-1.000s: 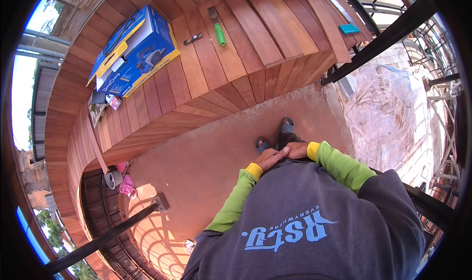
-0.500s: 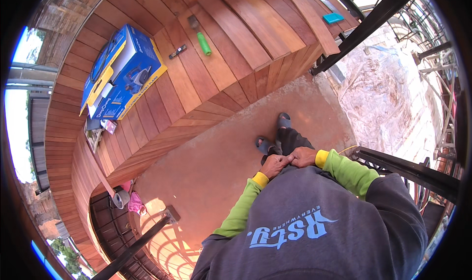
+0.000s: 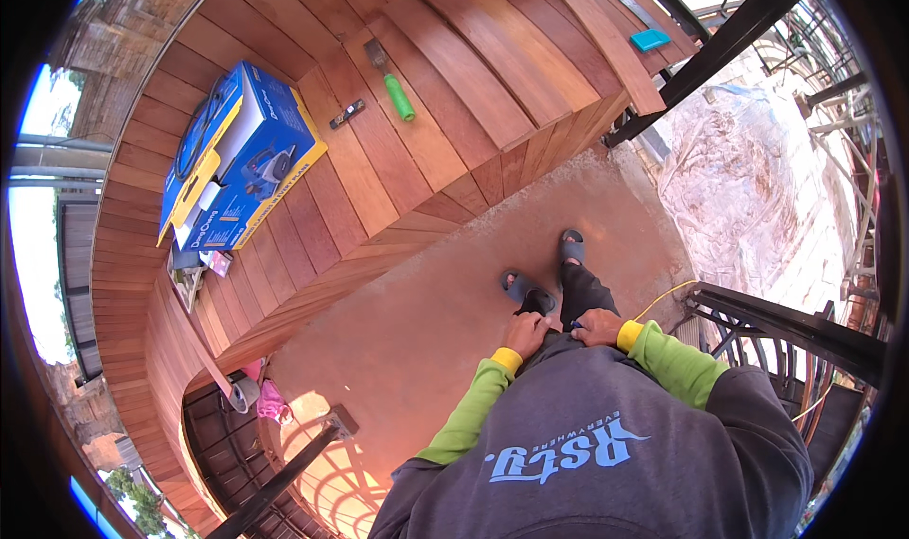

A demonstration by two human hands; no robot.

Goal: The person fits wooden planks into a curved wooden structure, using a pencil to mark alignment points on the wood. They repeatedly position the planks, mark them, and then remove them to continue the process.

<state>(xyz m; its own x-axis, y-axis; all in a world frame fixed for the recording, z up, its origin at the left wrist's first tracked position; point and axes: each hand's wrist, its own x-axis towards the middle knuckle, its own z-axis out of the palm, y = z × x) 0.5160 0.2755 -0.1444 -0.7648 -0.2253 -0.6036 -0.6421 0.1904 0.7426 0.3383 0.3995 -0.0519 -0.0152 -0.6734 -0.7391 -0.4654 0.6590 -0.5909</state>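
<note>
My left hand (image 3: 526, 332) is closed at the lower edge of my dark sweatshirt (image 3: 568, 416), in front of my waist. Close beside it, my right hand (image 3: 597, 327) is also closed, with a small dark blue bit showing at its fingertips. What either hand grips is too small or hidden to name. Both wrists have yellow cuffs on green sleeves. Below the hands are my dark trousers (image 3: 585, 293) and grey sandals (image 3: 572, 247). Neither hand touches the wooden bench (image 3: 379, 184) ahead.
On the bench stand a blue and yellow power planer box (image 3: 270, 151) with a black cord, a green-handled scraper (image 3: 399, 97), a small dark tool (image 3: 347, 114) and a teal block (image 3: 650, 39). Loose boards lie at the far right. A dark metal post (image 3: 284, 473) rises at lower left.
My hands have moved a little apart; before, their fingers met. The feet have shifted slightly, with the right foot farther from the left. The view has moved slightly.
</note>
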